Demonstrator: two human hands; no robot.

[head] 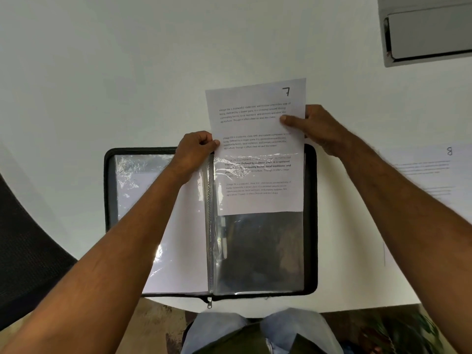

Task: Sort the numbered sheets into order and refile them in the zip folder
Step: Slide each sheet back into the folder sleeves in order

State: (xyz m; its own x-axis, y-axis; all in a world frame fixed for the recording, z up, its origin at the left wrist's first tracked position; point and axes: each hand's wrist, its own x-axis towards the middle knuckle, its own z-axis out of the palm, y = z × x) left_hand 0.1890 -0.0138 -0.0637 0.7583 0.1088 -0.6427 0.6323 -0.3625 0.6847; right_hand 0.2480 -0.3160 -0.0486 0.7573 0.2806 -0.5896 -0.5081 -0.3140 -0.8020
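A black zip folder [312,226] lies open on the white table, its clear plastic sleeves facing up. The sheet marked 7 [258,129] stands halfway inside the right-hand sleeve [263,251], its upper half sticking out past the folder's top edge. My left hand [194,152] pinches the sheet's left edge at the sleeve's mouth. My right hand [314,126] grips the sheet's right edge, thumb on the printed side. The left-hand sleeve [184,238] holds white paper. Another sheet, marked 8 [429,175], lies flat on the table to the right.
A grey tray-like box [426,31] sits at the table's far right corner. A dark chair [28,246] stands at the left, below the table's curved edge. My lap and a patterned floor show beneath the near edge.
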